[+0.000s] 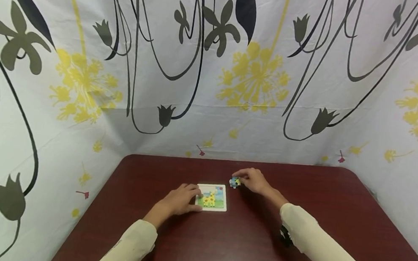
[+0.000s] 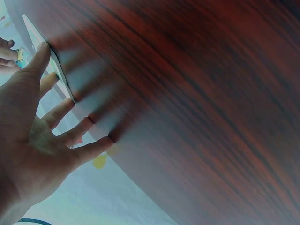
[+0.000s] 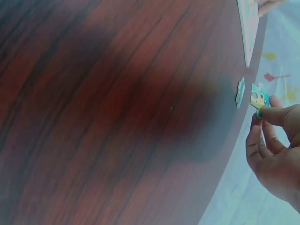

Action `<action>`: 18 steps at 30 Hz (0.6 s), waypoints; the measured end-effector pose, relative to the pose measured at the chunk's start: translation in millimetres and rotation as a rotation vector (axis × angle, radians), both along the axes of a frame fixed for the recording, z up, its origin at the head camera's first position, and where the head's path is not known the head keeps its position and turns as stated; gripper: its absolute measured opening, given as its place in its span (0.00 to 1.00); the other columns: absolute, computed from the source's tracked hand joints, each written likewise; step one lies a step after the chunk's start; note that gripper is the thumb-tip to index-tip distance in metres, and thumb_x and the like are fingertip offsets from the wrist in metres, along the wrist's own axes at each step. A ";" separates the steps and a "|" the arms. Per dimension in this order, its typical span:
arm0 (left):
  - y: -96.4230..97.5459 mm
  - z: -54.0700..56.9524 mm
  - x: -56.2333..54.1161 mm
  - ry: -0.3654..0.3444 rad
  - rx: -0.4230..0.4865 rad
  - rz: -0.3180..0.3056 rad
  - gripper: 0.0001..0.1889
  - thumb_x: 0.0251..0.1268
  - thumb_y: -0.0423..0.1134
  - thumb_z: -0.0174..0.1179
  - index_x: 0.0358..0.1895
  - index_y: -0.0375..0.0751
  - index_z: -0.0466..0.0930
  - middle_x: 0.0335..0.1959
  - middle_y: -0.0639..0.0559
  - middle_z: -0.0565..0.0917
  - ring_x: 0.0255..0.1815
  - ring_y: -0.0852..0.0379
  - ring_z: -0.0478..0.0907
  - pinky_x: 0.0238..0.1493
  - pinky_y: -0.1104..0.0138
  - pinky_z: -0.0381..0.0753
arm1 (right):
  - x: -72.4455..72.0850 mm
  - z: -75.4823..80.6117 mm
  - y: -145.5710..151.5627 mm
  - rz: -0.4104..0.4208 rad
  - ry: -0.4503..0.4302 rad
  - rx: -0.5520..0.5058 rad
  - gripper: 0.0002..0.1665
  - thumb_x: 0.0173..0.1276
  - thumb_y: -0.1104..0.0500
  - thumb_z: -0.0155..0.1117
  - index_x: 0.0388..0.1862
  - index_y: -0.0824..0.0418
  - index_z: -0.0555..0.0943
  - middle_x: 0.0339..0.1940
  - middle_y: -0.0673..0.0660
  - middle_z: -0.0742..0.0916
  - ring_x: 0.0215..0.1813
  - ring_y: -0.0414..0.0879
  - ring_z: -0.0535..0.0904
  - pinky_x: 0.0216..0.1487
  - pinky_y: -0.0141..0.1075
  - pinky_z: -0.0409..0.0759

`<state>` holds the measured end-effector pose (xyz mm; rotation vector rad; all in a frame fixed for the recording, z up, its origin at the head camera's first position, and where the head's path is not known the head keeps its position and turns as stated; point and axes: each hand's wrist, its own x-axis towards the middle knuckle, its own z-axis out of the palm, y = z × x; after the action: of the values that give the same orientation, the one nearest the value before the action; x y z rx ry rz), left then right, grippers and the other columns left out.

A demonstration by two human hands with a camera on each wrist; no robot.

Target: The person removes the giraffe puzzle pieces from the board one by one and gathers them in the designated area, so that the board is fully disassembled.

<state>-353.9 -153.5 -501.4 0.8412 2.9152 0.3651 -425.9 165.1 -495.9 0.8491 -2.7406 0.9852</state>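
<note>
A small puzzle board (image 1: 214, 207) with a white frame and a yellow spotted giraffe picture lies on the table. My left hand (image 1: 179, 198) rests at its left side, fingers spread and fairly straight, the thumb (image 2: 40, 58) at the frame's edge. Beyond the board's right side, my right hand (image 1: 254, 181) pinches a blue and yellow jigsaw piece (image 3: 259, 97) between thumb and fingertips, raised above the table. Below that piece, another jigsaw piece (image 3: 240, 93) lies flat on the tabletop; in the head view the two overlap.
The dark red wooden table (image 1: 196, 248) has rounded far corners. A white cloth (image 1: 198, 82) with flower prints hangs behind it and along both sides. A dark band (image 1: 286, 236) is on the right forearm.
</note>
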 end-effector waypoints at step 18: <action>-0.1 -0.7 0.3 -0.012 0.005 0.016 0.24 0.70 0.59 0.66 0.63 0.55 0.80 0.73 0.52 0.73 0.73 0.43 0.68 0.58 0.43 0.77 | -5.1 -20.4 24.5 -0.121 -0.017 0.029 0.12 0.74 0.70 0.63 0.52 0.67 0.88 0.49 0.65 0.90 0.43 0.54 0.86 0.43 0.49 0.84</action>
<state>-353.6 -153.6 -502.1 0.8143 2.9129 0.3772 -431.0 189.6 -516.3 0.6721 -2.7892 0.9368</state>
